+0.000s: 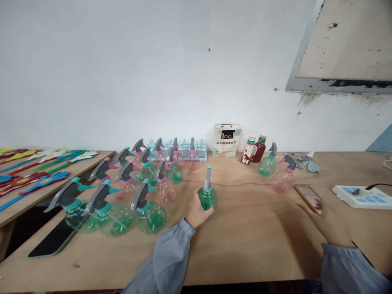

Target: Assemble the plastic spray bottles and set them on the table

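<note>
My left hand (199, 210) is wrapped round a green spray bottle (208, 198) at the middle of the table. The bottle is upright, its grey and turquoise trigger head on top. At lower right, my right hand (337, 224) is smeared by motion above a grey sleeve, so its fingers do not show clearly. It is nearest to a phone (308, 198) lying face up. Left of my left hand stands a group of spray bottles in green and pink, among them a green bottle (150, 216) and a pink bottle (165, 188).
On the right stand another green bottle (267, 165) and pink bottle (282, 180). A paper bag (226, 147) and two sauce bottles (253, 150) are by the wall. A power strip (364, 197) lies far right, a dark phone (52, 241) at left, hand-shaped toys (36, 173) beyond.
</note>
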### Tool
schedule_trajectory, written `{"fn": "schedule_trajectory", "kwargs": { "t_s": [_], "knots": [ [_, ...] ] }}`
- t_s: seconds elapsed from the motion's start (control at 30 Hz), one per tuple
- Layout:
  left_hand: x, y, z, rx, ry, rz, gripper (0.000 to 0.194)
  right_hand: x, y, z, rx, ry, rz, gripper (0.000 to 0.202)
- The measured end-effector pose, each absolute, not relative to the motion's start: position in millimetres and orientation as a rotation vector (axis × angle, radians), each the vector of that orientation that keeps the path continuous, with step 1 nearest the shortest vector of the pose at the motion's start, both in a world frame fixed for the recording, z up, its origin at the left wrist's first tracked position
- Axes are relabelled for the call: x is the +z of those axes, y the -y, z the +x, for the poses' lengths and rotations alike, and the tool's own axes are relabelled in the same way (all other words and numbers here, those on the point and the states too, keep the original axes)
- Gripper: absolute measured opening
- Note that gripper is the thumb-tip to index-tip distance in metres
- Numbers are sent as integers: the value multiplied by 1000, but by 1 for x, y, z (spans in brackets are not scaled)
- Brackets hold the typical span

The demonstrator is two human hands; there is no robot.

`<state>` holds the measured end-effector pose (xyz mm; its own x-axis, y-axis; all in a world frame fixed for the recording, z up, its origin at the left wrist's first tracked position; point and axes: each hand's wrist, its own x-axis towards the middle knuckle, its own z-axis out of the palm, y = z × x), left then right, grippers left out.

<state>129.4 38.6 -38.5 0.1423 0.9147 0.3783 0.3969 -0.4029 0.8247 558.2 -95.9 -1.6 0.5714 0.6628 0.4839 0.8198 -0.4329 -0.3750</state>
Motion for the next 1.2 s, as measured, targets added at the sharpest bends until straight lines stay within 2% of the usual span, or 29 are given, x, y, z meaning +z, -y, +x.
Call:
{"fn": "schedule_trajectory", "kwargs": {
  "t_s": [0.1,0.27,0.33,0.37,0.47,0.53,0.6,0.7,0.83,1.07,1.2],
  "knots": [
    [-41,-20,146,1193,-1306,1906,80,24,63,472,2,1535,-1703,64],
    [-48,6,164,1123,-1354,1985,88,25,13,344,406,1738,-1197,99],
    [-51,7,163,1119,-1262,2025,88,21,2,318,485,1665,-1108,85],
    [-50,3,162,1146,-1204,2033,81,20,-1,311,514,1631,-1077,74],
    [-35,-23,158,1404,-1184,1888,46,24,-8,306,584,1593,-1004,45],
    [-11,-55,161,1635,-1337,1659,32,28,-10,308,629,1602,-967,36],
    [16,-94,167,1735,-1496,1526,36,30,-11,312,684,1613,-960,35],
    [50,-153,177,1723,-1606,1454,51,28,-13,315,760,1652,-966,38],
    [65,-211,179,1611,-1729,1418,58,23,-14,318,710,1693,-969,45],
    [55,-229,167,1444,-1852,1556,28,28,-10,317,724,1664,-895,39],
    [40,-197,168,1395,-1870,1698,23,37,-19,323,884,1607,-827,32]
  ]
}}
